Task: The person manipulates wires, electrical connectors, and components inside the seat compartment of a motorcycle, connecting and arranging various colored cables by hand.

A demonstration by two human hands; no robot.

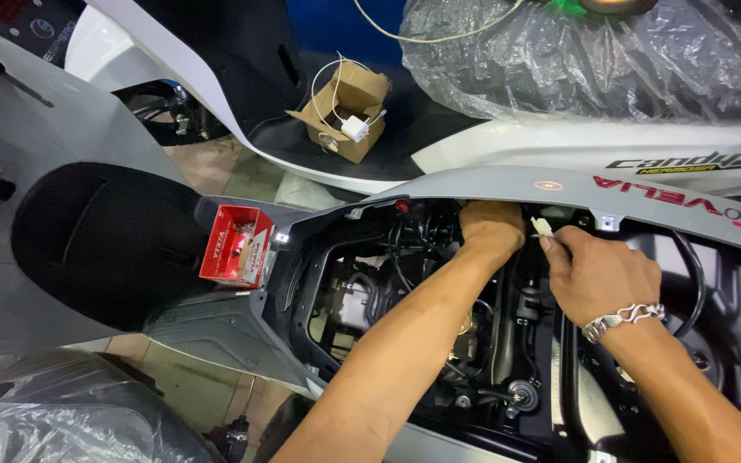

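Two bare hands work inside an opened grey scooter body point(490, 184).

The right hand point(598, 274), a metal chain bracelet point(623, 319) on its wrist, pinches a small white plastic connector point(541, 227) between thumb and forefinger, its long axis slanting up-left toward the grey panel. The left hand point(490, 227) is curled into the dark compartment under the panel edge; its grasp cannot be made out. A red cardboard box point(235, 247) sits on the footboard.
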